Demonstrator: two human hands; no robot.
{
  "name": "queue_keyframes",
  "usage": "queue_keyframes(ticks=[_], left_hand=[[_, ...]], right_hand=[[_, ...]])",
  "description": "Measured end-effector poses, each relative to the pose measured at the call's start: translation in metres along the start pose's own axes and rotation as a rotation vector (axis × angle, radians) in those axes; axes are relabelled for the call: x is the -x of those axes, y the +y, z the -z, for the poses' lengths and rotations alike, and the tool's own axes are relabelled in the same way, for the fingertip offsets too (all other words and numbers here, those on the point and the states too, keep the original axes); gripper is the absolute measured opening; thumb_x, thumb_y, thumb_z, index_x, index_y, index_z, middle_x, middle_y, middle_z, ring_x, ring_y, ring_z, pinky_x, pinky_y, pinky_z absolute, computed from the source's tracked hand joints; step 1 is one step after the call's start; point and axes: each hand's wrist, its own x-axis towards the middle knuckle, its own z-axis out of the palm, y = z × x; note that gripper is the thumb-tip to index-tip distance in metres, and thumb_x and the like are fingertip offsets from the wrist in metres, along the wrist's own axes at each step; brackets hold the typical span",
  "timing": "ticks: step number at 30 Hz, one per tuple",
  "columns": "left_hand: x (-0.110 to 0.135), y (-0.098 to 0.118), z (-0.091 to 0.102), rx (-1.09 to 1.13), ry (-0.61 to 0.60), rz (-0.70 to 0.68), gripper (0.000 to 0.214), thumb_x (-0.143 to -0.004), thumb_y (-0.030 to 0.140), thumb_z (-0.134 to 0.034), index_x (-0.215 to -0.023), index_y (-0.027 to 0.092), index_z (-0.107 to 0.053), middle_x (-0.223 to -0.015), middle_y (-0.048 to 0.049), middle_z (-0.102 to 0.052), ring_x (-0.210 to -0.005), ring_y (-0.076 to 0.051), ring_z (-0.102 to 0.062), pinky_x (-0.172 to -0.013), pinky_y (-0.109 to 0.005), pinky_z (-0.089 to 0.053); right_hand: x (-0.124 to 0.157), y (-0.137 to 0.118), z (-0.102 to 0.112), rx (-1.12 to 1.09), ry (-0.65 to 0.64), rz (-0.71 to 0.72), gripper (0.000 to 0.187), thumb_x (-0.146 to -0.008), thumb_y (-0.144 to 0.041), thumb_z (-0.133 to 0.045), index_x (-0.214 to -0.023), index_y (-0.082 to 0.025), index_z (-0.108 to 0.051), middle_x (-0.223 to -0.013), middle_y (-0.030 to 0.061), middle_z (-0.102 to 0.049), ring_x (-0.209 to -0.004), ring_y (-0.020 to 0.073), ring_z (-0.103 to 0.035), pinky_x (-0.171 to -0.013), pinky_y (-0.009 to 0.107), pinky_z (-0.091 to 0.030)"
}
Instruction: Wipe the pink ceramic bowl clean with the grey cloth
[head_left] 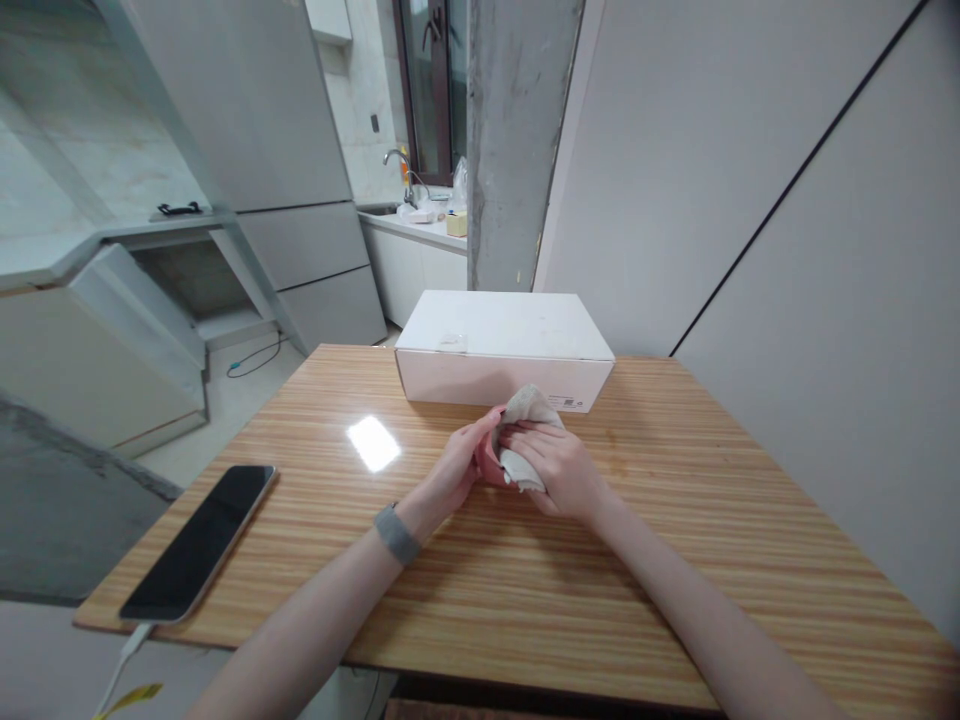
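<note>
My left hand [456, 462] is closed round the left side of a pinkish-red item [490, 462] with a curved wall. Most of that item is hidden, so its kind cannot be made out. A light grey cloth [530, 404] lies bunched under the fingers of my right hand [556, 462]. Those fingers press the cloth against the right side of the pinkish-red item, and one end of the cloth hangs below them. Both hands are close together low over the wooden table [600, 590], just in front of a white box.
The closed white box [504, 325] stands across the table's far side. At the left front corner lies a black-screened phone [199, 545] with a white charging cable [129, 650] hanging over the edge. A white panelled wall [787, 200] flanks the table on the right.
</note>
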Motion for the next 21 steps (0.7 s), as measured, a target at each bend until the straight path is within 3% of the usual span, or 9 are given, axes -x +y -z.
queue_keyframes(ticks=[7, 12, 18, 21], left_hand=[[-0.006, -0.003, 0.011, -0.074, -0.063, 0.05, 0.043, -0.078, 0.047, -0.067, -0.106, 0.014, -0.069, -0.086, -0.0058, -0.071, -0.075, -0.017, -0.064, -0.066, -0.025, -0.05], [-0.004, -0.001, 0.008, -0.079, -0.1, 0.069, 0.039, -0.078, 0.042, -0.066, -0.105, 0.015, -0.067, -0.093, -0.0061, -0.07, -0.077, -0.015, -0.063, -0.067, -0.023, -0.05], [0.0, 0.004, 0.008, -0.193, -0.051, 0.18, 0.036, -0.077, 0.045, -0.061, -0.097, 0.014, -0.067, -0.068, -0.0032, -0.068, -0.054, -0.015, -0.059, -0.049, -0.024, -0.047], [0.0, 0.003, 0.009, -0.243, -0.019, 0.197, 0.044, -0.077, 0.053, -0.062, -0.093, 0.012, -0.067, -0.067, -0.0057, -0.068, -0.053, -0.017, -0.059, -0.046, -0.025, -0.046]], right_hand=[[-0.001, 0.001, 0.004, -0.068, 0.027, -0.015, 0.036, -0.089, -0.034, -0.037, -0.103, -0.014, -0.063, -0.098, 0.0144, -0.073, -0.09, 0.026, -0.069, -0.091, 0.043, -0.052], [0.001, 0.002, 0.004, -0.04, 0.018, 0.005, 0.037, -0.088, -0.035, -0.035, -0.099, -0.014, -0.064, -0.094, 0.0142, -0.074, -0.086, 0.0257, -0.069, -0.089, 0.044, -0.052], [0.001, 0.0, 0.01, -0.065, -0.016, 0.017, 0.036, -0.088, -0.036, -0.037, -0.099, -0.015, -0.064, -0.094, 0.0134, -0.074, -0.084, 0.0254, -0.069, -0.088, 0.043, -0.052], [0.0, 0.0, 0.013, -0.096, 0.012, 0.034, 0.035, -0.088, -0.036, -0.036, -0.097, -0.015, -0.064, -0.092, 0.0127, -0.074, -0.082, 0.0248, -0.069, -0.087, 0.042, -0.053]])
